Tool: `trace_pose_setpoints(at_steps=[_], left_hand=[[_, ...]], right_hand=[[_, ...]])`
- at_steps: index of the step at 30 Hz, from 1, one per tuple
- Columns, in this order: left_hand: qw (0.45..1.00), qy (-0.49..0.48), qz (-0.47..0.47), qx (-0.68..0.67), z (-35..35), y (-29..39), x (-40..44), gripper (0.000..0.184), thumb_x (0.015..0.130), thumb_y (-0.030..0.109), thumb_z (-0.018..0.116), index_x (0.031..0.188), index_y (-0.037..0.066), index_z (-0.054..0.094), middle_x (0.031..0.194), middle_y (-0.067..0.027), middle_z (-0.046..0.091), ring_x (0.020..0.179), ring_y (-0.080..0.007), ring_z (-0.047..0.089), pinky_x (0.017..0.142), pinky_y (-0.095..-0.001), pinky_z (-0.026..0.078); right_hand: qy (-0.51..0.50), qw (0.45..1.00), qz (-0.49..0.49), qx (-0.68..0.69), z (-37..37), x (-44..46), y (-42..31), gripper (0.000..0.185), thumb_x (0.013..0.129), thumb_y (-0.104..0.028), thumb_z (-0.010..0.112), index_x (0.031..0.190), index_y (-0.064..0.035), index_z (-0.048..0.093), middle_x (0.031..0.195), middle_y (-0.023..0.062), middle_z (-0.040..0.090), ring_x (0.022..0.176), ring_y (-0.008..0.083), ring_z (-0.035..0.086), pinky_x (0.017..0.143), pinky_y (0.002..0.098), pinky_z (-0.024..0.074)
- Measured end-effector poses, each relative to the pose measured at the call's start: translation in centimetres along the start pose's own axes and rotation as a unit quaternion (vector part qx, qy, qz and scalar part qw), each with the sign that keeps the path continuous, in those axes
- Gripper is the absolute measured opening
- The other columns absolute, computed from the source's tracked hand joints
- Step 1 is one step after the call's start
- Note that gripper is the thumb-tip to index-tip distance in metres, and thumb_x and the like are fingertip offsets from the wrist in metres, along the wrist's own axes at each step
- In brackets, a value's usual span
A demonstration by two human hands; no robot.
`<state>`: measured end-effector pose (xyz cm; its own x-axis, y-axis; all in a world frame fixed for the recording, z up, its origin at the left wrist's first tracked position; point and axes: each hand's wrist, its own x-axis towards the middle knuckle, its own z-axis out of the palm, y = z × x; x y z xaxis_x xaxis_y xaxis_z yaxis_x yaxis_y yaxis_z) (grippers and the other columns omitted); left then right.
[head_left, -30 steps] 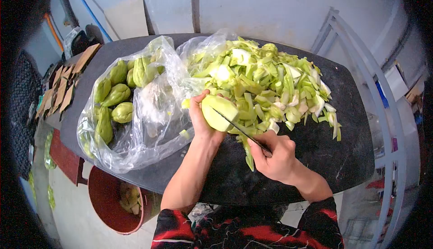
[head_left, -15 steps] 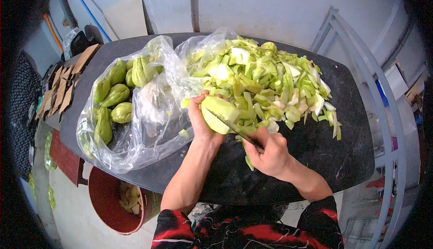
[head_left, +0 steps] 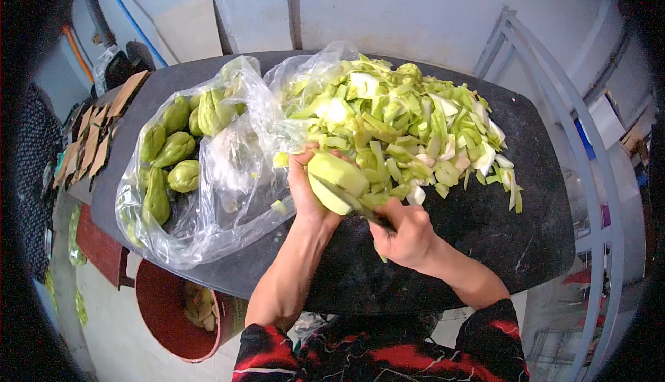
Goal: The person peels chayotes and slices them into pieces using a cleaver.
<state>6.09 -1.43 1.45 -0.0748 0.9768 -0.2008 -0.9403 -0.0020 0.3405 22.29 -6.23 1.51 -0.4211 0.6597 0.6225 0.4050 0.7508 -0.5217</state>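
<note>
The knife (head_left: 341, 198) is smeared by blur, its handle mostly hidden inside the right hand's grip (head_left: 409, 238). The peeled chayote (head_left: 339, 175) covers part of the left hand's grip (head_left: 309, 198). Folds of the clear plastic bag (head_left: 201, 247) veil the farther whole chayotes (head_left: 174, 149), whose number cannot be told. A heap of parings (head_left: 415, 132) hides the worktop (head_left: 457, 271) beneath. The worktop's edge overlaps the red bucket (head_left: 156, 299); its pale contents (head_left: 199, 307) are too dim to identify. The lower picture edge crops the patterned shirt (head_left: 395, 356).
</note>
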Motion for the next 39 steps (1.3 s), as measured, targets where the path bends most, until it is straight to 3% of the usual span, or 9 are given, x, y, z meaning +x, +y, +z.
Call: trace_pose_setpoints(at_steps=[12, 14, 15, 18, 23, 26, 29, 32, 39], left_hand=[[1.000, 0.000, -0.024, 0.019, -0.8, -0.4, 0.0, 0.026, 0.084, 0.032, 0.052, 0.103, 0.014, 0.051, 0.085, -0.0130, 0.057, 0.078, -0.0270, 0.059, 0.080, -0.0471, 0.051], [0.999, 0.013, -0.019, 0.035, -0.7, -0.7, -0.2, 0.027, 0.085, 0.034, 0.051, 0.102, 0.013, 0.051, 0.086, -0.0126, 0.058, 0.079, -0.0273, 0.060, 0.080, -0.0463, 0.052], [0.998, 0.031, -0.016, 0.051, -0.7, -0.9, -0.4, 0.027, 0.086, 0.036, 0.051, 0.101, 0.013, 0.052, 0.086, -0.0123, 0.059, 0.080, -0.0276, 0.060, 0.079, -0.0455, 0.052], [0.995, 0.045, -0.005, 0.090, 0.4, -0.8, -1.0, 0.030, 0.089, 0.040, 0.049, 0.099, 0.012, 0.052, 0.087, -0.0106, 0.060, 0.081, -0.0280, 0.061, 0.080, -0.0448, 0.052], [0.992, 0.002, -0.029, 0.125, -0.4, -0.2, 0.5, 0.031, 0.091, 0.035, 0.053, 0.102, 0.006, 0.059, 0.095, -0.0076, 0.065, 0.086, -0.0234, 0.063, 0.083, -0.0401, 0.051], [0.929, -0.224, 0.005, 0.294, -1.3, 2.5, 0.5, 0.041, 0.081, 0.025, 0.075, 0.110, -0.002, 0.064, 0.099, -0.0094, 0.069, 0.087, -0.0169, 0.066, 0.081, -0.0322, 0.053], [0.862, -0.281, 0.045, 0.419, -1.0, 3.1, -0.2, 0.060, 0.065, 0.017, 0.088, 0.115, -0.004, 0.064, 0.099, -0.0088, 0.070, 0.085, -0.0135, 0.066, 0.078, -0.0272, 0.054], [0.877, -0.272, 0.027, 0.394, -1.4, 2.2, -0.1, 0.069, 0.054, 0.017, 0.094, 0.113, -0.005, 0.065, 0.096, -0.0068, 0.070, 0.081, -0.0117, 0.065, 0.076, -0.0257, 0.053], [0.904, -0.247, 0.061, 0.342, -1.2, 0.7, -0.6, 0.072, 0.049, 0.014, 0.095, 0.110, -0.009, 0.066, 0.096, -0.0082, 0.071, 0.084, -0.0119, 0.066, 0.079, -0.0266, 0.053]], right_hand=[[-0.034, 0.996, 0.081, 0.013, -0.1, 0.4, -0.7, 0.021, 0.076, -0.005, 0.069, 0.091, 0.0004, 0.055, 0.069, 0.0195, 0.062, 0.065, 0.0404, 0.064, 0.055, 0.0454, 0.0533], [0.018, 0.998, 0.064, 0.006, 0.3, 0.6, -0.5, 0.016, 0.083, -0.007, 0.068, 0.076, -0.0008, 0.055, 0.056, 0.0131, 0.058, 0.048, 0.0243, 0.061, 0.045, 0.0342, 0.0463], [0.019, 0.998, 0.067, 0.007, 0.2, 0.5, -0.5, 0.016, 0.083, -0.007, 0.068, 0.076, -0.0008, 0.055, 0.056, 0.0131, 0.058, 0.048, 0.0243, 0.061, 0.045, 0.0342, 0.0463], [-0.029, 0.991, 0.126, 0.022, -0.3, 0.5, -0.5, 0.022, 0.081, -0.009, 0.069, 0.094, 0.0007, 0.054, 0.068, 0.0195, 0.063, 0.064, 0.0380, 0.066, 0.053, 0.0432, 0.0531], [-0.005, 0.982, 0.166, 0.086, -3.1, 2.1, -0.6, 0.031, 0.083, -0.010, 0.070, 0.105, 0.0023, 0.051, 0.074, 0.0118, 0.066, 0.064, 0.0199, 0.068, 0.055, 0.0348, 0.0547], [0.029, 0.929, 0.221, 0.295, -5.6, 2.8, -0.2, 0.047, 0.079, -0.008, 0.074, 0.117, 0.0023, 0.049, 0.095, 0.0064, 0.065, 0.078, 0.0092, 0.064, 0.057, 0.0251, 0.0531], [-0.046, 0.931, 0.236, 0.273, -7.2, 2.9, -0.5, 0.057, 0.076, -0.010, 0.078, 0.122, 0.0015, 0.047, 0.096, 0.0046, 0.065, 0.074, 0.0064, 0.062, 0.057, 0.0205, 0.0503], [-0.077, 0.927, 0.260, 0.260, -6.5, 2.4, 0.0, 0.065, 0.072, -0.013, 0.082, 0.125, 0.0008, 0.046, 0.101, 0.0058, 0.066, 0.073, 0.0050, 0.061, 0.057, 0.0195, 0.0497], [0.032, 0.945, 0.167, 0.280, -4.1, 1.3, 1.7, 0.068, 0.070, -0.017, 0.087, 0.123, 0.0039, 0.049, 0.104, 0.0096, 0.067, 0.086, 0.0149, 0.066, 0.077, 0.0286, 0.0540]])
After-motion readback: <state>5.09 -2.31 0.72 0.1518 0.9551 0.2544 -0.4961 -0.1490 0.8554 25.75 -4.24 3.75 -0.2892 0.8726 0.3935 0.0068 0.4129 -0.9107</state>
